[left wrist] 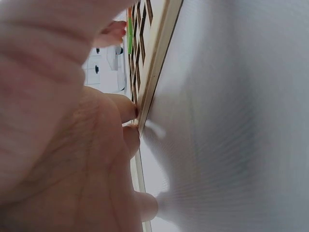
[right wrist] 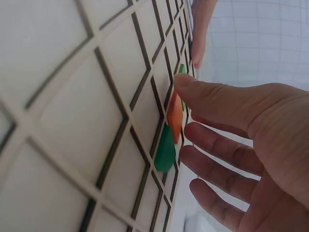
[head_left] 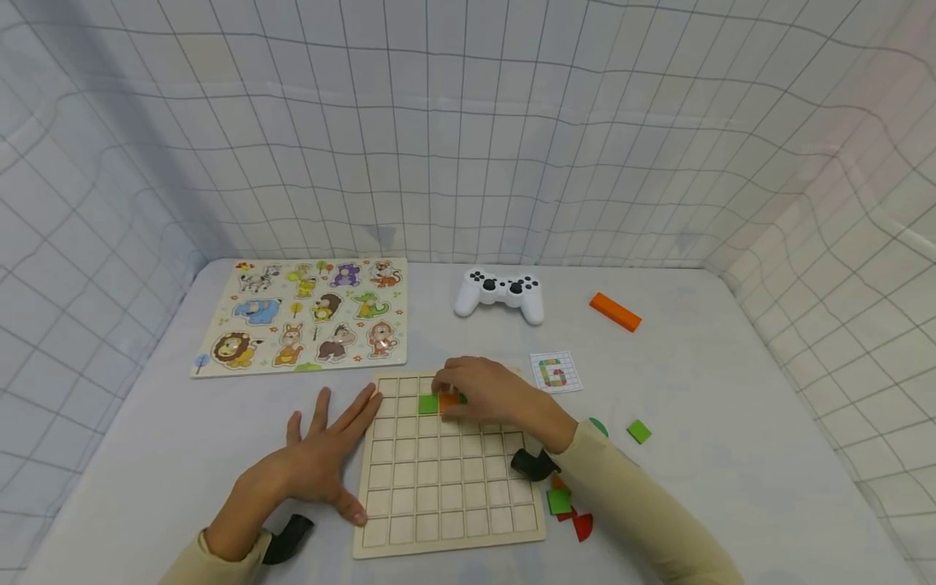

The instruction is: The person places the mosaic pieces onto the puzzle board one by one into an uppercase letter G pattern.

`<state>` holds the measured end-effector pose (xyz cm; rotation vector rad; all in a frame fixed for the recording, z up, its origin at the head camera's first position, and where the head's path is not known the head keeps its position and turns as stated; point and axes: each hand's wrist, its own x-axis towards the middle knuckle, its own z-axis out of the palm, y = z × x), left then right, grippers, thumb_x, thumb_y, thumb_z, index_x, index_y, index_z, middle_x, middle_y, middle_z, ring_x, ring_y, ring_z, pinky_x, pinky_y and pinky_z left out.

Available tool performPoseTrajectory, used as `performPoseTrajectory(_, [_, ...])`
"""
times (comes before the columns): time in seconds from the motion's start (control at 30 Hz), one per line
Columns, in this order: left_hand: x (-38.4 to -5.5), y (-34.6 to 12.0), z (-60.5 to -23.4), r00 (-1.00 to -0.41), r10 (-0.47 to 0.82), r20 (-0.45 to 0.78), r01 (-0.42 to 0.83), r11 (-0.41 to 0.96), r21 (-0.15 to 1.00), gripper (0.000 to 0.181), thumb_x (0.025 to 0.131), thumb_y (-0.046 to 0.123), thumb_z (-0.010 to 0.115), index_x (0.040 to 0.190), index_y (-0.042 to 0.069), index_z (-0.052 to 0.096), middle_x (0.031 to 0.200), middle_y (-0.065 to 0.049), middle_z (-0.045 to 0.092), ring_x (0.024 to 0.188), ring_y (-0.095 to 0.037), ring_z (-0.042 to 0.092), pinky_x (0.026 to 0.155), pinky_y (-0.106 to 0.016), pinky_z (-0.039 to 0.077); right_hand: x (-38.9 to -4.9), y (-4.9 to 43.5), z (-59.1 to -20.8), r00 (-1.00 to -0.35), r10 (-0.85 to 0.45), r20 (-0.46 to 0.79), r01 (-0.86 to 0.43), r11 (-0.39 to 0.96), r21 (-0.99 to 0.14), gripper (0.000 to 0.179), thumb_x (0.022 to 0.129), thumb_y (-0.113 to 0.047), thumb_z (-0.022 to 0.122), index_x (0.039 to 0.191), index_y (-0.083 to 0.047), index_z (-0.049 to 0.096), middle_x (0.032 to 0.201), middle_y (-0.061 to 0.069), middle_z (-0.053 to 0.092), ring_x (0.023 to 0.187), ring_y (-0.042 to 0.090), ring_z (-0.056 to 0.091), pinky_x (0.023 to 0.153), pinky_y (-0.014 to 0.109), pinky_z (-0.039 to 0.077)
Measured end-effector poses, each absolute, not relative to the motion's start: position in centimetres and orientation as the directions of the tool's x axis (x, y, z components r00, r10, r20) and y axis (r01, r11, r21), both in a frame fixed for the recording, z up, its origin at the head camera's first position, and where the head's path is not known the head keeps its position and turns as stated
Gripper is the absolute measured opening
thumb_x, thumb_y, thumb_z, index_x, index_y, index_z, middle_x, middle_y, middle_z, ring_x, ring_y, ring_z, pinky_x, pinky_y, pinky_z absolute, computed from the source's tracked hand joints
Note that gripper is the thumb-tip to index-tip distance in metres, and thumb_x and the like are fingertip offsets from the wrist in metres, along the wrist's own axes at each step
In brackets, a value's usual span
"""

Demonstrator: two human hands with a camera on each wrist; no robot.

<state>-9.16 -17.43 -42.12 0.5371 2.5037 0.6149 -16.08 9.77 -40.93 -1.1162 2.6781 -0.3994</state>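
From the head camera, the wooden grid board (head_left: 449, 549) lies between my hands, its left rim against my left hand (head_left: 318, 461), whose fingers are spread and hold nothing. The orange square (head_left: 448, 403) is in the second row from the far side, under my right hand (head_left: 493, 394), the nearer one; my thumb and fingertips pinch it at its near and far sides. Being square, it has no long axis, but its row runs left to right, with a green square (head_left: 427, 405) beside it on the left and a bit of another green piece on the right.

From the left wrist, two fingertips touch the board's side, and the green square shows far beyond them.

From the right wrist, my thumb tip overlaps the orange square's edge while three other fingers bend loosely. The square looks flat, thin and plain; next to it the darker green piece has a rounded corner.
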Motion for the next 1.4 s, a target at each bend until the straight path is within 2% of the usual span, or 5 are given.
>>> performPoseTrajectory(0.17, [-9.2, -17.5, -42.1, -0.794, 0.482, -0.370, 0.245, 0.811, 0.532, 0.155, 0.044, 0.053, 0.096, 0.163, 0.018, 0.003, 0.170, -0.008, -0.011, 0.142, -0.063, -0.022, 0.099, -0.085, -0.009, -15.4, 11.7, -40.4, -0.720, -0.689, -0.081, -0.630, 0.698, -0.342, 0.030, 0.091, -0.030, 0.076, 0.116, -0.016, 0.072, 0.114, -0.004, 0.068, 0.104, 0.011, 0.061, 0.093, 0.030, 0.051])
performPoseTrajectory(0.53, [-9.2, -17.7, -42.2, -0.793, 0.476, -0.381, 0.235, 0.816, 0.528, 0.155, 0.044, 0.053, 0.095, 0.163, 0.018, 0.002, 0.170, -0.009, -0.012, 0.141, -0.062, -0.023, 0.099, -0.085, -0.009, -13.3, 14.9, -39.4, -0.737, -0.671, -0.077, -0.614, 0.713, -0.338, 0.033, 0.087, -0.027, 0.079, 0.117, -0.012, 0.072, 0.119, 0.000, 0.069, 0.113, 0.019, 0.062, 0.099, 0.037, 0.051])
performPoseTrajectory(0.93, [-9.1, -17.6, -42.5, -0.795, 0.485, -0.365, 0.253, 0.812, 0.526, 0.154, 0.044, 0.054, 0.095, 0.163, 0.018, 0.003, 0.170, -0.009, -0.010, 0.142, -0.063, -0.022, 0.099, -0.085, -0.008, -11.1, 19.9, -39.5, -0.818, -0.562, -0.120, -0.499, 0.799, -0.336, 0.034, 0.087, -0.026, 0.079, 0.117, -0.014, 0.072, 0.119, -0.001, 0.068, 0.111, 0.019, 0.062, 0.097, 0.040, 0.052])
performPoseTrajectory(1.2, [-9.1, -17.6, -42.5, -0.799, 0.485, -0.356, 0.257, 0.810, 0.526, 0.154, 0.044, 0.054, 0.095, 0.163, 0.018, 0.003, 0.170, -0.009, -0.009, 0.142, -0.063, -0.021, 0.099, -0.085, -0.008, -10.3, 23.7, -40.1, -0.886, -0.450, -0.113, -0.375, 0.838, -0.397, 0.029, 0.087, -0.023, 0.079, 0.113, -0.017, 0.071, 0.121, -0.003, 0.066, 0.114, 0.021, 0.059, 0.098, 0.044, 0.052])
performPoseTrajectory(1.4, [-9.0, -17.6, -42.3, -0.794, 0.488, -0.361, 0.249, 0.805, 0.539, 0.154, 0.045, 0.053, 0.095, 0.163, 0.018, 0.003, 0.170, -0.009, -0.010, 0.142, -0.063, -0.022, 0.099, -0.085, -0.009, -9.9, 26.1, -40.8, -0.911, -0.397, -0.110, -0.328, 0.860, -0.391, 0.029, 0.085, -0.022, 0.081, 0.111, -0.016, 0.070, 0.113, -0.002, 0.067, 0.104, 0.020, 0.060, 0.092, 0.044, 0.054])
